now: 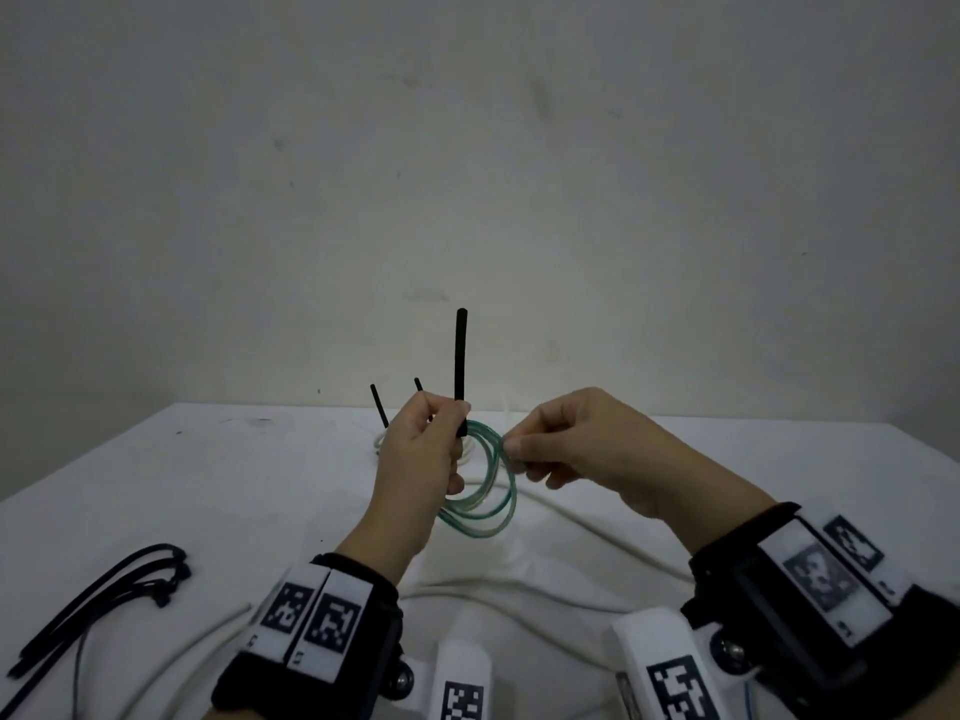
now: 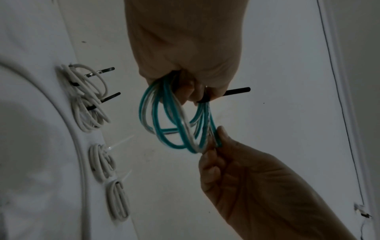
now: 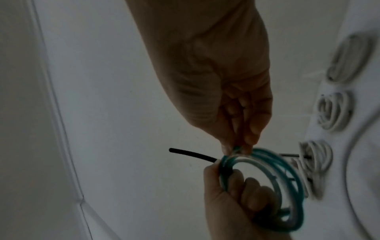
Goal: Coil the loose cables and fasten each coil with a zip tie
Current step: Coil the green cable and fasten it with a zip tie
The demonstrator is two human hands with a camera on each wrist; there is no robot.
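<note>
A teal and clear cable coil [image 1: 485,493] hangs in the air over the white table [image 1: 182,485]. My left hand [image 1: 439,439] grips its top left, where a black zip tie [image 1: 461,356] wraps the strands, its tail sticking straight up. My right hand [image 1: 517,452] pinches the coil's right side between thumb and fingers. The left wrist view has the coil [image 2: 164,123] between both hands, the zip tie tail [image 2: 236,91] pointing right. In the right wrist view my right hand [image 3: 242,146] pinches the coil [image 3: 283,175] beside the zip tie [image 3: 191,154].
Several white coils with ties lie behind the hands [image 2: 88,97], [image 2: 102,162], [image 2: 118,201]. A bunch of spare black zip ties [image 1: 104,600] lies at the table's front left. A loose white cable [image 1: 597,537] curves across the front. A wall stands behind the table.
</note>
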